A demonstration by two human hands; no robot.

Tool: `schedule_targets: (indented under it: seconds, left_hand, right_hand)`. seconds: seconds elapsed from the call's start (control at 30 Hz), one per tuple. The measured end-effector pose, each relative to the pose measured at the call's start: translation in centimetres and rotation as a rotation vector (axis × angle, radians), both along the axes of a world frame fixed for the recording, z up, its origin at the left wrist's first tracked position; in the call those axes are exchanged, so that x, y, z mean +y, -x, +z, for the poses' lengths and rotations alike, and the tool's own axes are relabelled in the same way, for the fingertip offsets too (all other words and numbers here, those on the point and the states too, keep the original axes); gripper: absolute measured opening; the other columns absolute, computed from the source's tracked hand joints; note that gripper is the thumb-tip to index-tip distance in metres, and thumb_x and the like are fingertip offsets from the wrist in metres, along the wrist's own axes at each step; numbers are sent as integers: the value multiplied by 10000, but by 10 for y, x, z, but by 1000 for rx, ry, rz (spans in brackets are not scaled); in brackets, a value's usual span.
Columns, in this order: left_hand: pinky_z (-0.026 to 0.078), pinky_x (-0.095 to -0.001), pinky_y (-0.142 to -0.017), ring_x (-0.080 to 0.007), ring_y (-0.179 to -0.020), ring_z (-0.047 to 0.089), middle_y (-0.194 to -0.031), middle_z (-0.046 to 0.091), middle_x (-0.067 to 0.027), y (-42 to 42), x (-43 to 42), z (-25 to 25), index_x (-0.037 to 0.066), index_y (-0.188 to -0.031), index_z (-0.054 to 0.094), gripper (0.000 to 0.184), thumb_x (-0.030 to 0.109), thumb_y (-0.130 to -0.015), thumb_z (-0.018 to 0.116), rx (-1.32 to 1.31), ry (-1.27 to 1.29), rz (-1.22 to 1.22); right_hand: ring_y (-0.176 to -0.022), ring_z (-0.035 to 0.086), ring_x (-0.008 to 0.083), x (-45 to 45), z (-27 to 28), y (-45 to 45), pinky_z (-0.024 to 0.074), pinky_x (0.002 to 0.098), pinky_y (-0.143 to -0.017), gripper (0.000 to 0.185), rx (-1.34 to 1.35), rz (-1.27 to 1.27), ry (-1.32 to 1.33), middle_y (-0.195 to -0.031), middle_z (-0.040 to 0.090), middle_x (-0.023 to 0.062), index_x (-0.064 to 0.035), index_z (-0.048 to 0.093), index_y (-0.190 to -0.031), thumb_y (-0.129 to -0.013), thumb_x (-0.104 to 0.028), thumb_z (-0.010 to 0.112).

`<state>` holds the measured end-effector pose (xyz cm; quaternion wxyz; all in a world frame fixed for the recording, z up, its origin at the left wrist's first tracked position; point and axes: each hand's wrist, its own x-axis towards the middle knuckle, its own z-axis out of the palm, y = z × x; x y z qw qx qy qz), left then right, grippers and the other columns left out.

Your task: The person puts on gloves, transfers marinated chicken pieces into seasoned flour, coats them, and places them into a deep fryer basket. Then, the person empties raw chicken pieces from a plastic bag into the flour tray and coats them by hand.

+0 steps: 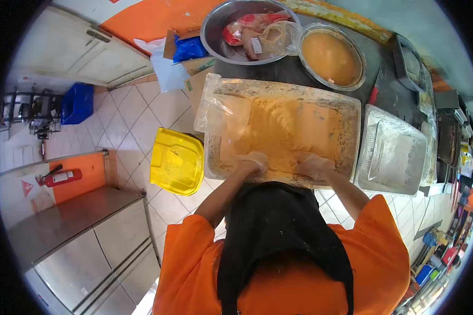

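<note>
A large rectangular tub (356, 134) holds an orange-brown powder (278, 123). My left hand (253, 161), in a thin clear glove, is at the tub's near side, its fingers sunk in the powder and hidden. To the right, also gloved, my right hand (312, 164) reaches into the powder near the same side, and its fingertips are covered too. Whether either hand grips anything cannot be made out. A clear plastic bag (228, 113) lies over the tub's left end.
Behind the tub stand a metal bowl with bags (210, 37) and a round pan of orange liquid (331, 58). A white tub (399, 157) with a perforated basket adjoins on the right. A yellow bin (177, 161) stands on the floor at left.
</note>
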<state>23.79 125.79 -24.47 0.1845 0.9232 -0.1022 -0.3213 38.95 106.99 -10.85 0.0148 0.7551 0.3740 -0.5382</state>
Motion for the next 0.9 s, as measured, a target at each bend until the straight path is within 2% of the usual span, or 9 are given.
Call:
schedule_targets:
  seconds: [0.07,0.27,0.37,0.47,0.53,0.63,0.73,0.77,0.9]
  left_hand:
    - [531,-403,-706,-316,-817,686,-850,704,-174,-15,-14,3,54,-782,736,212,208,-762,591,81,22,126]
    - [513,-410,-654,-316,-759,672,-785,688,-155,-17,18,18,66,-718,710,184,186,-790,591,-126,2,-214]
    - [516,-433,-584,-330,-714,690,-751,673,-203,5,32,13,40,-665,687,47,26,-663,642,-208,98,-49]
    - [508,-428,-606,-331,-752,681,-778,672,-190,-1,28,33,27,-724,681,67,25,-668,644,-21,-10,-6]
    - [508,-424,-682,-351,-806,652,-830,675,-168,8,29,-16,37,-817,674,102,66,-735,622,-46,183,248]
    - [510,-424,-743,-367,-854,636,-877,675,-159,12,35,-17,46,-903,668,151,68,-769,602,-124,266,363]
    - [517,-419,-751,-357,-869,646,-893,675,-165,26,36,-5,52,-924,666,178,38,-761,595,-380,305,412]
    - [520,-416,-749,-350,-872,651,-896,675,-167,28,35,-2,54,-924,666,184,28,-757,594,-491,326,439]
    - [538,-411,-745,-324,-974,669,-998,684,-166,-15,37,72,73,-984,691,244,39,-763,594,55,-47,86]
  right_hand:
    - [-1129,587,343,19,3,12,472,414,-922,551,33,-54,-62,-1251,600,195,-95,506,-1310,-880,-438,539]
    - [-1156,577,333,31,-93,7,463,418,-946,535,-18,-119,-255,-1265,600,169,-98,510,-1313,-902,-440,540]
    - [-1202,550,324,29,-71,5,448,415,-978,530,-176,-92,-291,-1291,586,159,-99,514,-1316,-904,-430,556]
    - [-1198,548,332,45,-54,24,446,418,-983,513,-238,12,-308,-1256,598,166,-97,534,-1289,-894,-422,577]
    - [-1178,555,346,42,-81,57,451,417,-977,500,-358,86,-343,-1220,612,179,-100,549,-1271,-884,-415,589]
    - [-1167,555,367,54,-89,62,449,424,-979,562,-36,-120,-376,-1217,602,213,-65,539,-1271,-856,-437,618]
    - [-1051,632,365,64,-39,51,491,433,-912,496,-1,-48,-481,-1110,653,226,-41,619,-1166,-867,-437,622]
    - [-1072,612,366,64,-54,49,478,431,-925,538,34,-18,-442,-1136,637,224,-49,586,-1206,-857,-456,627]
    - [-1085,584,361,49,-110,36,469,423,-919,631,136,1,-497,-1151,620,210,-93,525,-1292,-843,-526,618]
